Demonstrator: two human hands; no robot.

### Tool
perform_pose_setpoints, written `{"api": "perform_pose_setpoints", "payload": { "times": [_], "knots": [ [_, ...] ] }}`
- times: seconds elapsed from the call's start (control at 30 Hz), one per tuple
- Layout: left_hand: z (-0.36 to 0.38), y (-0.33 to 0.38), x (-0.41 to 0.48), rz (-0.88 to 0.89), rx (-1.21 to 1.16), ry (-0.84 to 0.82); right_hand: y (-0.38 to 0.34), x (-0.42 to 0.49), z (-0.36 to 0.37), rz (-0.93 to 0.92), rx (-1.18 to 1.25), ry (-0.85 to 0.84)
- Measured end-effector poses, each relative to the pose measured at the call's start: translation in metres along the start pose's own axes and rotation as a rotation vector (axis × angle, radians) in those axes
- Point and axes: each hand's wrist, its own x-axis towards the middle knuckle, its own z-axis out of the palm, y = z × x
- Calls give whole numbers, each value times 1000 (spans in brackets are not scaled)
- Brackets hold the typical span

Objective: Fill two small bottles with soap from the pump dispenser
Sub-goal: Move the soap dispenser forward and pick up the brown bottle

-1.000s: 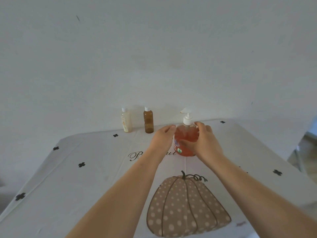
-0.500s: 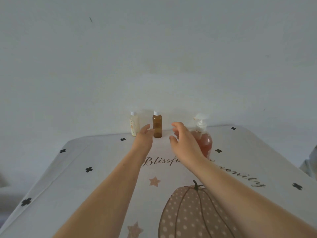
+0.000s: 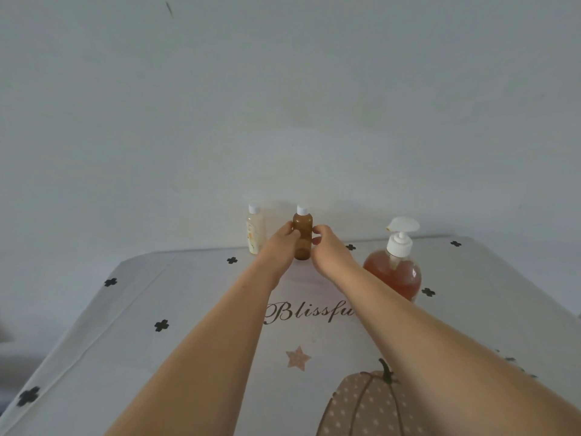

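Amber bottle (image 3: 302,243), white cap on, stands upright at 12 o'clock on the tablecloth (image 3: 151,297), near the far edge. Left hand (image 3: 278,247) grips its 9 o'clock flank and right hand (image 3: 330,254) its 3 o'clock flank, fingers curled against the body; any fingertips behind the bottle are hidden. Pale bottle (image 3: 254,231), capped, stands just beside at 9 o'clock, its edge partly masked by the left hand. Pump dispenser (image 3: 399,272) stands apart at 2 o'clock, its lower left covered by the right forearm. Lettering (image 3: 308,313) is partly covered. Pumpkin print (image 3: 361,404) is cut off at 6 o'clock.
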Motion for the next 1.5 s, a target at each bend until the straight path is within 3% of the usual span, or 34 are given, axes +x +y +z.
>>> {"api": "perform_pose_setpoints", "payload": {
  "times": [0.3, 0.43, 0.6, 0.83, 1.07, 1.23, 1.5],
  "knots": [
    [-5, 0, -21, 23, -6, 108, 2, -29, -7, -71, 36, 11],
    [-7, 4, -45, 93, -9, 70, 16, -55, -11, -87, 69, -1],
    [5, 4, -81, 156, 118, -8, 34, -81, -22, -80, 62, 9],
    [24, -7, -115, 183, 219, 24, 61, -111, -30, -61, 36, 46],
    [31, -2, -136, 287, 350, 92, 44, -129, -63, -104, 94, 187],
    [37, -4, -143, 430, 554, 137, 43, -125, -70, -130, -30, 137],
    [37, 2, -144, 552, 620, 170, 46, -121, -71, -63, -11, 141]
  ]
}}
